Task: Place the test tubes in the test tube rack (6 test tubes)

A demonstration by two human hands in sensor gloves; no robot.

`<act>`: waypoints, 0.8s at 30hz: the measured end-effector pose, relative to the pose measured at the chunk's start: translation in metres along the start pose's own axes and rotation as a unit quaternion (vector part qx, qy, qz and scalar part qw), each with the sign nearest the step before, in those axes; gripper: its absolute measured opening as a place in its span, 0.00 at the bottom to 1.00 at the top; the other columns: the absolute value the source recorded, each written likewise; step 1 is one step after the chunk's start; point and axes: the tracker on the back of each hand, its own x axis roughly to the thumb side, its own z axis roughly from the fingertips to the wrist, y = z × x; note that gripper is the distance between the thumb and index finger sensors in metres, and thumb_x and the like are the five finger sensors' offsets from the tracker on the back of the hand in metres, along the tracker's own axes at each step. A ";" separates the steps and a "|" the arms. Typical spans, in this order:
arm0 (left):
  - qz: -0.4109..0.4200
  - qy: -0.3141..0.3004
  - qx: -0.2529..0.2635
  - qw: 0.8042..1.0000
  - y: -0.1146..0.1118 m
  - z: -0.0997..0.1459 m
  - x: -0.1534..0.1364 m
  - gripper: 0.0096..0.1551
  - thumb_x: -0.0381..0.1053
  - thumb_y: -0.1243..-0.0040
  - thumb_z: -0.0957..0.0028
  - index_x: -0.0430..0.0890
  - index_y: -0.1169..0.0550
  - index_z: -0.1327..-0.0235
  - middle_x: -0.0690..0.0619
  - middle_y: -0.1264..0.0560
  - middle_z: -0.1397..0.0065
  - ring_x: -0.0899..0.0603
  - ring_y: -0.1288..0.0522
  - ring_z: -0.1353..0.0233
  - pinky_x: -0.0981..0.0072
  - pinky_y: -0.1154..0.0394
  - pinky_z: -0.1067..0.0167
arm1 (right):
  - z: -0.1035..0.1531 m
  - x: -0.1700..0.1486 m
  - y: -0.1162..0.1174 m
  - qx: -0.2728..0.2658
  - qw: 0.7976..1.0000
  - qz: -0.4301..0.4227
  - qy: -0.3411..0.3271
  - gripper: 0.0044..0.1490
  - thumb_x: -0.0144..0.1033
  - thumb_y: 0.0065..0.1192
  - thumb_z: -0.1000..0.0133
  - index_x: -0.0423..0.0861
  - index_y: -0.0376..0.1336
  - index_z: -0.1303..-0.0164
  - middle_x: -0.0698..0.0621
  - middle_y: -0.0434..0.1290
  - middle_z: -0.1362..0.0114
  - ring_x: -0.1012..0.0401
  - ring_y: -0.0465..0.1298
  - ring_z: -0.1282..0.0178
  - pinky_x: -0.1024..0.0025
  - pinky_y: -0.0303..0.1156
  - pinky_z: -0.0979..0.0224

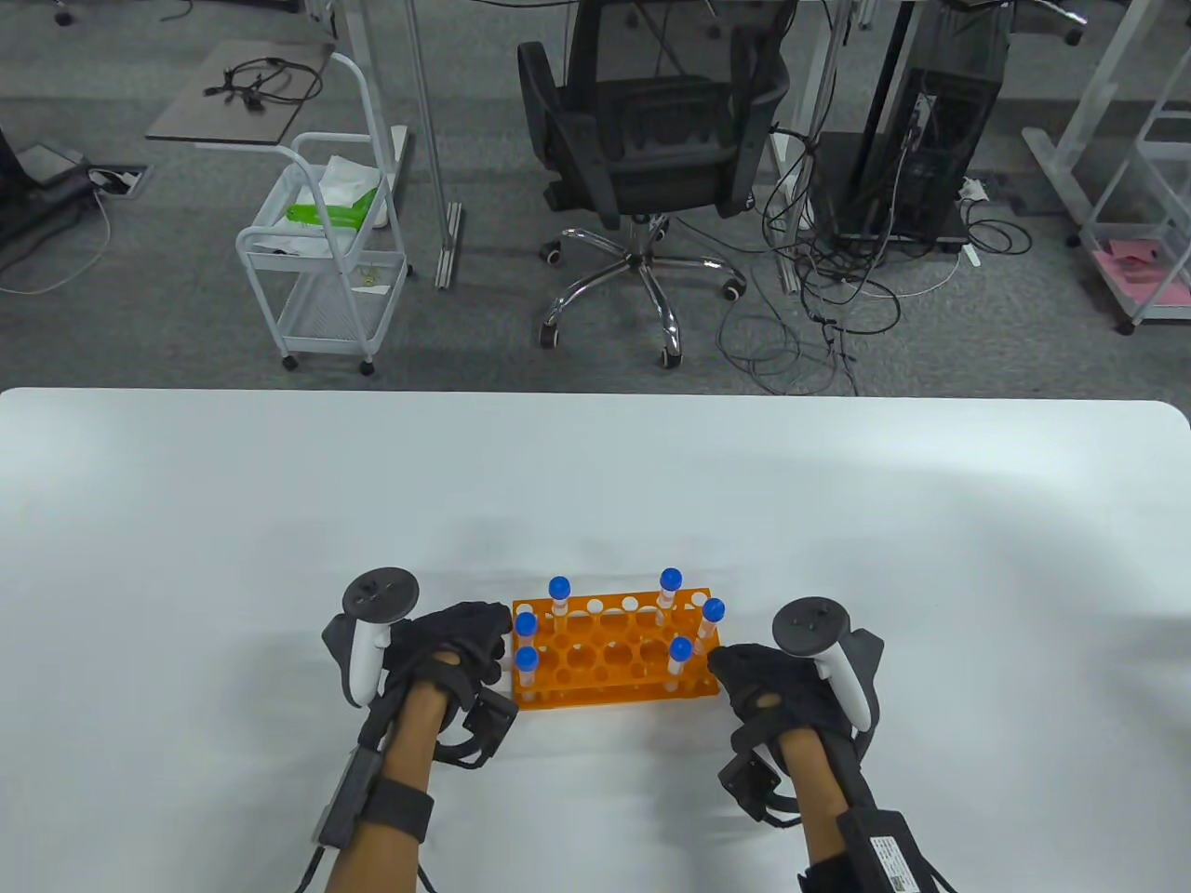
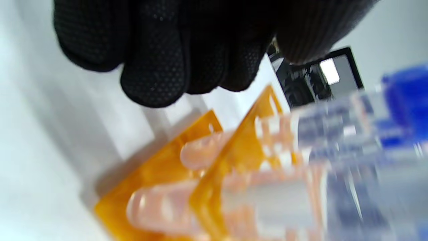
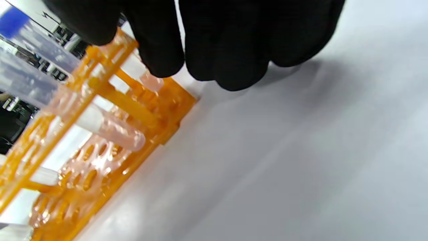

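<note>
1 orange rack (image 1: 609,656) stood near the desk's (image 1: 595,484) front edge, holding 6 blue-capped tubes (image 1: 558,597). The left hand (image 1: 447,651) and right hand (image 1: 772,688) flanked its ends; whether they gripped it I cannot tell.

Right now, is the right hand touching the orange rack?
Touching. In the right wrist view, the right hand's fingertips press against the orange rack's end frame, with no gap visible.

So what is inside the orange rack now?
The orange rack holds six blue-capped test tubes, three at its left end and three at its right; the middle holes look empty. The hands flanking it partly cover both ends.
</note>
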 end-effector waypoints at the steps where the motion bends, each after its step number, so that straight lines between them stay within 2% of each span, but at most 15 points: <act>1: 0.005 -0.005 0.012 1.000 0.005 0.003 0.001 0.31 0.61 0.41 0.52 0.46 0.17 0.42 0.42 0.18 0.39 0.40 0.16 0.47 0.46 0.22 0.49 | 0.003 0.000 -0.004 -0.012 1.000 -0.002 -0.001 0.36 0.61 0.54 0.44 0.53 0.67 0.31 0.44 0.72 0.26 0.49 0.78 0.34 0.46 0.72 0.34; 5: 0.048 -0.039 0.042 0.997 0.022 0.017 0.010 0.35 0.63 0.41 0.52 0.46 0.23 0.34 0.40 0.26 0.30 0.36 0.22 0.36 0.43 0.25 0.41 | 0.012 -0.002 -0.022 -0.042 0.999 0.008 -0.021 0.41 0.65 0.55 0.46 0.53 0.63 0.26 0.44 0.65 0.20 0.45 0.73 0.28 0.42 0.68 0.30; 7: 0.043 -0.074 0.066 0.994 0.031 0.028 0.023 0.37 0.63 0.42 0.52 0.46 0.26 0.32 0.39 0.29 0.27 0.35 0.25 0.33 0.42 0.27 0.39 | 0.019 -0.002 -0.031 -0.070 0.997 0.003 -0.039 0.44 0.66 0.55 0.47 0.53 0.60 0.25 0.44 0.62 0.19 0.44 0.70 0.26 0.41 0.66 0.29; 9: 0.008 -0.126 0.092 0.988 0.039 0.043 0.042 0.39 0.64 0.41 0.53 0.48 0.29 0.29 0.40 0.33 0.23 0.35 0.29 0.28 0.42 0.30 0.35 | 0.031 0.003 -0.042 -0.119 0.990 -0.016 -0.068 0.50 0.71 0.55 0.49 0.53 0.53 0.22 0.45 0.57 0.17 0.44 0.67 0.23 0.42 0.64 0.26; 10: -0.028 -0.176 0.109 0.978 0.042 0.056 0.056 0.40 0.65 0.42 0.53 0.51 0.31 0.28 0.43 0.35 0.21 0.36 0.32 0.25 0.43 0.31 0.34 | 0.040 0.008 -0.049 -0.151 0.984 -0.021 -0.090 0.52 0.73 0.54 0.50 0.54 0.50 0.20 0.46 0.55 0.15 0.45 0.65 0.20 0.43 0.63 0.25; 13: -0.103 -0.265 0.138 0.949 0.036 0.086 0.080 0.41 0.67 0.42 0.54 0.62 0.39 0.25 0.49 0.42 0.16 0.38 0.39 0.20 0.42 0.37 0.29 | 0.059 0.021 -0.054 -0.199 0.969 -0.026 -0.142 0.58 0.78 0.50 0.52 0.56 0.43 0.18 0.47 0.48 0.13 0.43 0.58 0.16 0.42 0.59 0.22; 15: -0.144 -0.294 0.125 0.937 0.027 0.100 0.088 0.43 0.68 0.42 0.54 0.66 0.44 0.25 0.52 0.48 0.14 0.39 0.45 0.18 0.39 0.42 0.27 | 0.066 0.028 -0.051 -0.203 0.964 -0.023 -0.169 0.60 0.81 0.48 0.53 0.57 0.40 0.18 0.48 0.45 0.12 0.42 0.54 0.13 0.41 0.56 0.21; 16: -0.176 -0.304 0.109 0.930 0.019 0.109 0.091 0.45 0.70 0.43 0.54 0.69 0.48 0.25 0.54 0.53 0.13 0.40 0.50 0.16 0.38 0.46 0.26 | 0.071 0.034 -0.047 -0.197 0.962 -0.015 -0.188 0.61 0.82 0.47 0.53 0.57 0.38 0.17 0.48 0.43 0.12 0.42 0.51 0.12 0.39 0.54 0.21; 18: -0.220 -0.317 0.084 0.919 0.006 0.118 0.092 0.46 0.71 0.44 0.54 0.70 0.51 0.25 0.56 0.59 0.13 0.40 0.55 0.15 0.38 0.50 0.25 | 0.076 0.043 -0.038 -0.179 0.961 0.006 -0.210 0.62 0.83 0.45 0.54 0.59 0.36 0.17 0.48 0.41 0.11 0.41 0.46 0.11 0.36 0.51 0.21; 21: -0.278 -0.313 0.046 0.907 -0.011 0.124 0.087 0.49 0.74 0.46 0.54 0.71 0.56 0.26 0.57 0.67 0.15 0.42 0.65 0.16 0.36 0.59 0.25 | 0.081 0.054 -0.022 -0.153 0.959 0.058 -0.231 0.63 0.86 0.41 0.55 0.61 0.32 0.17 0.50 0.36 0.10 0.41 0.37 0.11 0.31 0.45 0.22; 24: -0.301 -0.305 0.012 0.904 -0.025 0.119 0.080 0.49 0.74 0.46 0.54 0.71 0.57 0.27 0.57 0.71 0.17 0.43 0.70 0.17 0.35 0.64 0.26 | 0.086 0.063 -0.007 -0.196 0.939 0.099 -0.265 0.63 0.86 0.40 0.56 0.62 0.31 0.18 0.51 0.36 0.10 0.40 0.36 0.11 0.29 0.43 0.23</act>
